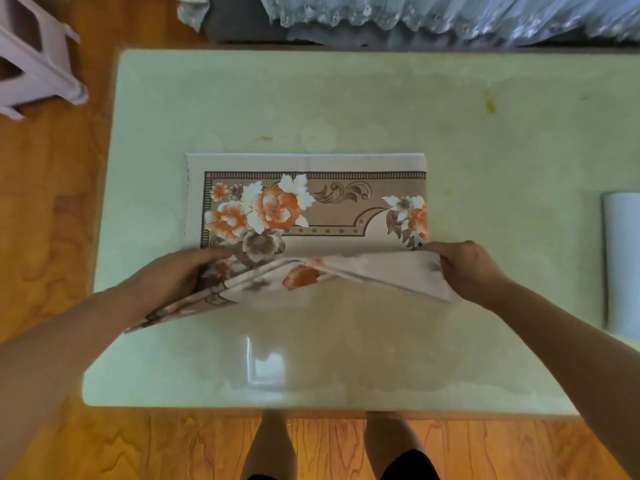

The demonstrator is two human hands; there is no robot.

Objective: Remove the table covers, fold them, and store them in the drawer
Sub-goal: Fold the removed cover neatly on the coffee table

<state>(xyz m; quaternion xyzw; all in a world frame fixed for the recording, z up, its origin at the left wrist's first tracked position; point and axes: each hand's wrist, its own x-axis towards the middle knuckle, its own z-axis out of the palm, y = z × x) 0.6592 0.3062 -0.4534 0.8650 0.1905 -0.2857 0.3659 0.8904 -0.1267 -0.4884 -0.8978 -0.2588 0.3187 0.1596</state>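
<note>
A floral table cover [311, 202], cream with orange and brown flowers, lies partly folded in the middle of the pale green table [381, 109]. Its near edge is lifted off the tabletop. My left hand [173, 275] grips the lifted edge at its left end, fingers curled under the cloth. My right hand [467, 268] pinches the lifted edge at its right end. The far half of the cover lies flat with straight edges.
A white rolled sheet [621, 265] lies at the table's right edge. A white plastic stool [31, 53] stands on the wooden floor at far left. Lace-trimmed cloth [450, 12] hangs over furniture beyond the table. My legs stand at the table's near edge.
</note>
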